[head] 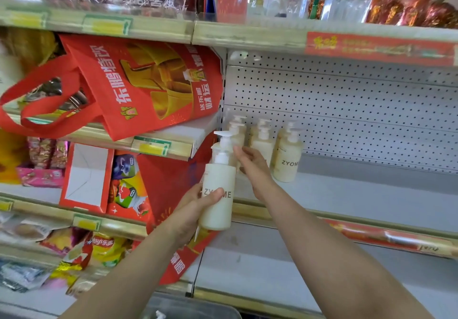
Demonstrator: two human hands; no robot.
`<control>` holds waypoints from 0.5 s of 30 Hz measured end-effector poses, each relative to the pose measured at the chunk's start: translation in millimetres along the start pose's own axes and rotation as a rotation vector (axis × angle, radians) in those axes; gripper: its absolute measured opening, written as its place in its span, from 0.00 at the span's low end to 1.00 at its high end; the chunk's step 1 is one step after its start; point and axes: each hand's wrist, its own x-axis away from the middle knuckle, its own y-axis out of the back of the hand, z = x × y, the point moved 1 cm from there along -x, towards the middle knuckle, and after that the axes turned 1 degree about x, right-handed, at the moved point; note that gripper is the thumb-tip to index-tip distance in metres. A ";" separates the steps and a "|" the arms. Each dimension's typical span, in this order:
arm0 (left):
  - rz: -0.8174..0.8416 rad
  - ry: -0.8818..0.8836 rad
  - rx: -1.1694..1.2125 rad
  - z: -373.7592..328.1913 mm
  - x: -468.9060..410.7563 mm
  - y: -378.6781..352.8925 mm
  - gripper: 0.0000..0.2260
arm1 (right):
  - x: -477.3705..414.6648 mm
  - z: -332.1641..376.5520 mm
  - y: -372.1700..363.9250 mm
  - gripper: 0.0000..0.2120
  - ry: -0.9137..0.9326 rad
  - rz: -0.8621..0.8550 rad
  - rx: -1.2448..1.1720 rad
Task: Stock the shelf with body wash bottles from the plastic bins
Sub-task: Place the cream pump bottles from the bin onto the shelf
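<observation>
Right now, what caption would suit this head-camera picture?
Left hand holds a pump bottle; right hand reaches toward bottles standing on the shelf.

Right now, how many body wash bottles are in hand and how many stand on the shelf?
Held bottle, in the left hand: 1
Standing bottles on the shelf: 6 visible; another may hide behind the held one
Total: at least 7
</observation>
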 end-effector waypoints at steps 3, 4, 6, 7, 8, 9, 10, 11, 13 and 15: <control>0.007 -0.001 -0.027 -5.6 -10.6 -15.0 0.31 | 13.4 14.5 14.6 0.35 0.030 0.028 -0.006; 0.018 0.000 -0.032 -7.4 -13.6 -20.9 0.30 | 19.8 20.2 19.9 0.35 0.030 0.096 -0.015; 0.015 -0.006 -0.048 -11.7 -16.6 -33.3 0.25 | 30.6 29.3 31.3 0.33 0.018 0.212 -0.005; 0.011 -0.004 -0.056 -13.2 -18.2 -38.3 0.21 | 33.8 32.1 37.1 0.32 0.011 0.243 0.028; 0.016 0.006 -0.062 -14.4 -19.6 -42.9 0.19 | 36.7 34.3 42.5 0.32 0.001 0.260 0.068; 0.023 0.011 -0.075 -14.8 -21.5 -46.7 0.20 | 39.6 36.3 46.8 0.31 -0.016 0.271 0.102; 0.031 0.005 -0.097 -15.0 -23.3 -50.3 0.22 | 40.5 36.6 51.4 0.29 -0.030 0.273 0.120; 0.036 -0.010 -0.131 -16.1 -24.7 -55.0 0.25 | 41.5 37.2 56.0 0.25 -0.036 0.265 0.118; -0.030 -0.061 -0.208 -21.2 -28.8 -63.5 0.29 | 41.0 39.1 65.6 0.18 -0.030 0.210 0.085; -0.273 -0.150 -0.285 -28.6 -34.7 -65.9 0.29 | 35.8 39.7 75.2 0.17 -0.019 0.136 0.061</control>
